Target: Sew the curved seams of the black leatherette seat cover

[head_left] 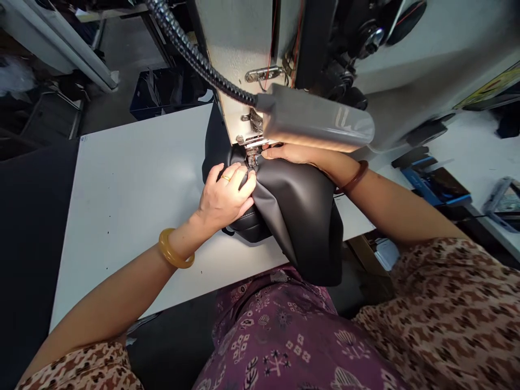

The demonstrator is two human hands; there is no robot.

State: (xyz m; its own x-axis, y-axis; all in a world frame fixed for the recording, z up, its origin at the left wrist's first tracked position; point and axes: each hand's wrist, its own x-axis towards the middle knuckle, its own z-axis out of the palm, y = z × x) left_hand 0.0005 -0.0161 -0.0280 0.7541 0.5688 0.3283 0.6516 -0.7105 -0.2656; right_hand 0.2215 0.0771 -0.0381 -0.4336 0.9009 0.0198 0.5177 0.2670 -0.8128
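A piece of black leather-like material (300, 200) lies bunched under the sewing machine (239, 59), its folds hanging over the table's front edge. My left hand (227, 195) grips the material just in front of the presser foot (252, 158), fingers bent and pressed together. Behind and to the right of the foot, my right hand (288, 153) holds the material's upper edge; the lamp partly covers that hand. Stitching shows along a lower part of the material, below my left fingers. The needle tip is too small to make out.
A grey lamp (317, 119) on a flexible black neck (203, 65) hangs close above my right hand. The white tabletop (130, 195) extends to the left. A dark blue crate (156, 92) stands behind it. At right are a blue box (436, 179) and an open cardboard box (368, 254).
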